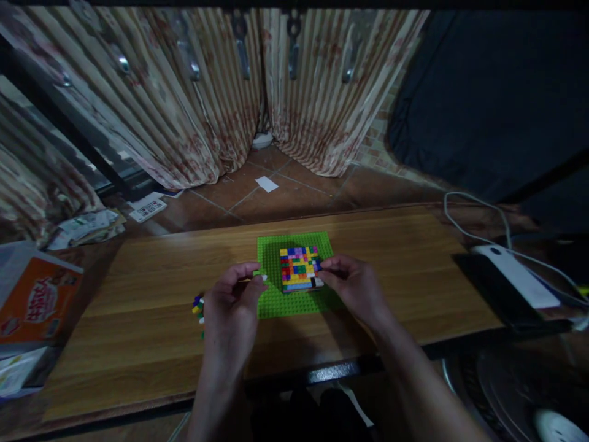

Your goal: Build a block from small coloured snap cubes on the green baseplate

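A green studded baseplate (271,304) lies on the wooden table, and on it stands a square block of many-coloured toy bricks (299,269). My left hand (234,298) is over the plate's left edge, with thumb and forefinger pinched on a small white brick (264,278). At the block's right side, my right hand (356,285) has its fingertips closed on a dark blue brick (318,265); whether that brick is joined to the block I cannot tell. Several loose bricks (197,305) lie left of my left hand, partly hidden by it.
The wooden table (151,294) stretches to both sides. On its right end are a black flat case (483,288) and a white device (515,276), with a white cable (478,236) nearby. An orange carton (41,301) stands at the left. Striped curtains (221,110) hang beyond.
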{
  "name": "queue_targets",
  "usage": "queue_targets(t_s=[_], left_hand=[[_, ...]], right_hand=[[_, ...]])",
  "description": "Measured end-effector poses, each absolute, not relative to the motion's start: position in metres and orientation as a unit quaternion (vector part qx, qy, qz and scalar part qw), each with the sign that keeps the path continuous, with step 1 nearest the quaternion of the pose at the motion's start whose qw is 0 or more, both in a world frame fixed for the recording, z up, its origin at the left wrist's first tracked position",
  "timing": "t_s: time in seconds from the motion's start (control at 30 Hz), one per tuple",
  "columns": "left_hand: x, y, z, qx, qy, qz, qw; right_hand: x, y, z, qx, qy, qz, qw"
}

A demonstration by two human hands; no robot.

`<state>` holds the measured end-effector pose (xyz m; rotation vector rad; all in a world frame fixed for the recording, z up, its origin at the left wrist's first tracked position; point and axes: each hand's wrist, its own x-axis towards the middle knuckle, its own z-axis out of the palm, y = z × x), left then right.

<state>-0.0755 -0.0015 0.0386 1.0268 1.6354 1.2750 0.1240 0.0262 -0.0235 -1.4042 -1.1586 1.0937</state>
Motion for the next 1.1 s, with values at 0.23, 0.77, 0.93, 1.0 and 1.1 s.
queue_targets(t_s=[0.23, 0.77, 0.93, 1.0, 1.1], left_hand=[[-0.075, -0.003, 0.039, 0.399, 0.645, 0.496, 0.422], [-0.075, -0.001, 0.033, 0.407, 0.63, 0.498, 0.435], [-0.066, -0.002, 0.03, 0.404, 0.609, 0.508, 0.455], [-0.061, -0.003, 0.029, 0.388, 0.588, 0.521, 0.483], [-0.054, -0.004, 0.028, 0.359, 0.558, 0.537, 0.521]], right_hand=[[0.122, 0.032, -0.018, -0.563, -0.384, 0.539, 0.495], [0.119, 0.039, -0.021, -0.539, -0.319, 0.61, 0.486], [0.121, 0.037, -0.021, -0.544, -0.339, 0.591, 0.489], [0.123, 0.036, -0.018, -0.545, -0.357, 0.568, 0.503], [0.123, 0.031, -0.009, -0.518, -0.387, 0.531, 0.547]])
